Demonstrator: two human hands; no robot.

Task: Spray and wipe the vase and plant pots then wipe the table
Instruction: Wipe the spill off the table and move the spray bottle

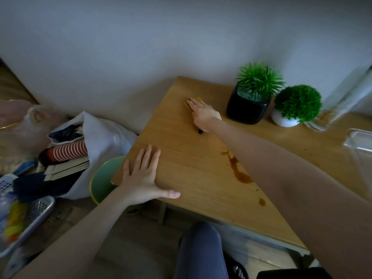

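My right hand (pixel 202 113) lies flat with straight fingers on a yellow cloth (pixel 188 106), pressing it against the wooden table (pixel 181 158) near the far left corner. My left hand (pixel 144 178) rests open, fingers spread, on the table's near left corner. A black square pot (pixel 246 110) with a spiky green plant stands just right of my right hand. Beside it is a white round pot (pixel 283 120) with a bushy green plant. A clear glass vase (pixel 340 101) stands further right. A brown liquid spill (pixel 238 172) streaks the table beneath my right forearm.
A small dark object (pixel 200 131) pokes out under my right wrist. A clear plastic container (pixel 359 140) is at the table's right edge. On the floor at left are a green bin (pixel 102 178), a white bag (pixel 104 133) of clutter and a plastic basket (pixel 30 216).
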